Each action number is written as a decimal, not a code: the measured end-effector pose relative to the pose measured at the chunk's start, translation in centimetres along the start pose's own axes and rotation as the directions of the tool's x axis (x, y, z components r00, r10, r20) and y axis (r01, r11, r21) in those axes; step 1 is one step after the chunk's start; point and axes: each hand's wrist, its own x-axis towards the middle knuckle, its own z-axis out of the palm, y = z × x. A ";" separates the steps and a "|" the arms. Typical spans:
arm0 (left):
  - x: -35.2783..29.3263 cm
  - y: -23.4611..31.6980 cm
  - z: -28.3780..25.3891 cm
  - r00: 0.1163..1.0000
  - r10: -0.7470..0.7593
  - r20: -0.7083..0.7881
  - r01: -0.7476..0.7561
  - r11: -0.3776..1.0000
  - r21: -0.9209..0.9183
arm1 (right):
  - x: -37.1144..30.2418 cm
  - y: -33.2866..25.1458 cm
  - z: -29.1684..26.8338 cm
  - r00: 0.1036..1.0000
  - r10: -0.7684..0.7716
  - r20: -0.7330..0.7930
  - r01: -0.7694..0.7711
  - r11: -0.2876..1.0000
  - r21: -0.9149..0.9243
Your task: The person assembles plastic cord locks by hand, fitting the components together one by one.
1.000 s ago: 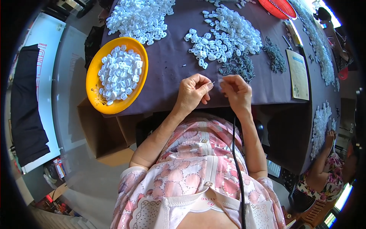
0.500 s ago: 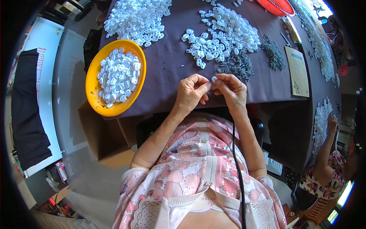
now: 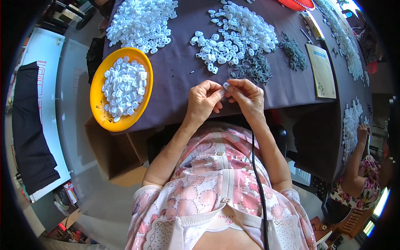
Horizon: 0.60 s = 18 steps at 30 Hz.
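Observation:
Over the table's near edge, my two hands meet fingertip to fingertip. My right hand [image 3: 250, 99] pinches a small white oval plastic piece [image 3: 226, 85] between thumb and forefinger. Thumb and fingers of my left hand [image 3: 202, 99] are pressed together right beside that piece; what they hold, if anything, is too small to make out. Just beyond my hands lies a heap of tiny dark grey parts [image 3: 256, 70]. A loose pile of white oval pieces with holes [image 3: 246, 33] spreads behind it.
A yellow oval bowl [image 3: 96, 93] full of white pieces sits at the table's left edge. Another white pile [image 3: 141, 25] lies behind it. At right are a second grey heap [image 3: 294, 52], a tan booklet [image 3: 321, 71] and a red basket [image 3: 298, 4]. A co-worker's arm [image 3: 356, 156] reaches in at far right.
The view has shifted slightly, so the table things sit a little further left. My hands keep the same pinching pose around the white piece.

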 end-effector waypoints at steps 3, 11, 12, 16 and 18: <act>0.0 -0.1 0.0 1.000 -0.004 0.006 0.004 1.000 -0.011 | -0.1 -0.3 0.1 1.000 0.016 -0.013 -0.016 1.000 -0.002; 0.0 0.0 -0.2 0.999 -0.001 0.035 0.002 1.000 -0.023 | -0.2 -0.2 0.1 1.000 0.010 -0.026 -0.010 1.000 0.001; 0.0 0.0 -0.2 0.999 -0.006 0.036 0.006 1.000 -0.016 | -0.2 -0.2 0.2 1.000 0.012 -0.028 -0.012 1.000 0.001; 0.1 0.0 -0.2 0.999 -0.023 0.027 0.023 1.000 0.001 | -0.2 0.1 0.1 1.000 -0.005 -0.015 0.004 1.000 -0.025; 0.1 -0.1 -0.2 1.000 -0.020 0.023 0.020 1.000 0.005 | -0.2 0.1 0.2 1.000 -0.024 -0.003 0.024 0.999 -0.038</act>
